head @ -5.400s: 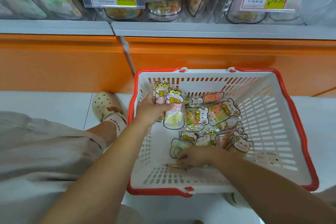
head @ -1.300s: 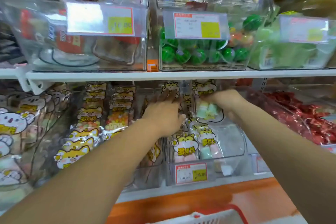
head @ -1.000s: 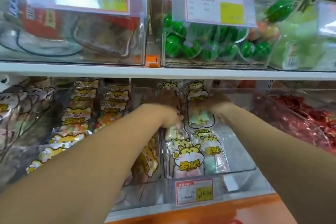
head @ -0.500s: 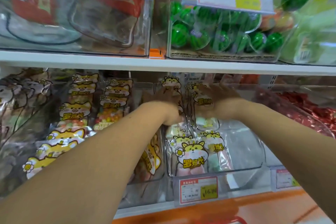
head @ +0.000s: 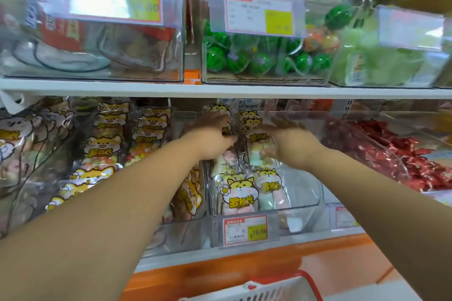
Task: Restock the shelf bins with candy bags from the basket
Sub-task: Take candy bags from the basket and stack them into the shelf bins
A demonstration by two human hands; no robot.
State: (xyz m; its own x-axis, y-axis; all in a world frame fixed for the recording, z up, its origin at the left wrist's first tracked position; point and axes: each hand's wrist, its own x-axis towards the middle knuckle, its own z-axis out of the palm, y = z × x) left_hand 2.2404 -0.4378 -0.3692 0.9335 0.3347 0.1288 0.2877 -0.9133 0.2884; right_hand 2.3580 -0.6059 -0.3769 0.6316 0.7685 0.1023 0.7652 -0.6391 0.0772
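Both my arms reach into a clear bin [head: 305, 206] on the lower shelf. Upright candy bags [head: 241, 193] with a yellow cartoon cat and pastel marshmallows stand in its left half. My left hand [head: 211, 135] lies against the left side of the rear bags, fingers stretched toward the back. My right hand [head: 287, 140] is on the right side of the same bags, fingers spread and straight, thumb touching a bag [head: 256, 140]. The basket [head: 271, 288], white with a red rim, shows only at the bottom edge.
Left of the bin, more bins hold cat-printed bags [head: 102, 144]. A bin of red-wrapped candy [head: 391, 159] is at the right. The upper shelf [head: 220, 90] carries bins of green watermelon balls [head: 256, 58]. A price tag [head: 245, 230] hangs on the bin's front.
My right hand has opened, its fingers now spread beside the bags it was gripping. Both hands stay deep in the bin. The view has dropped, bringing the basket rim into sight.
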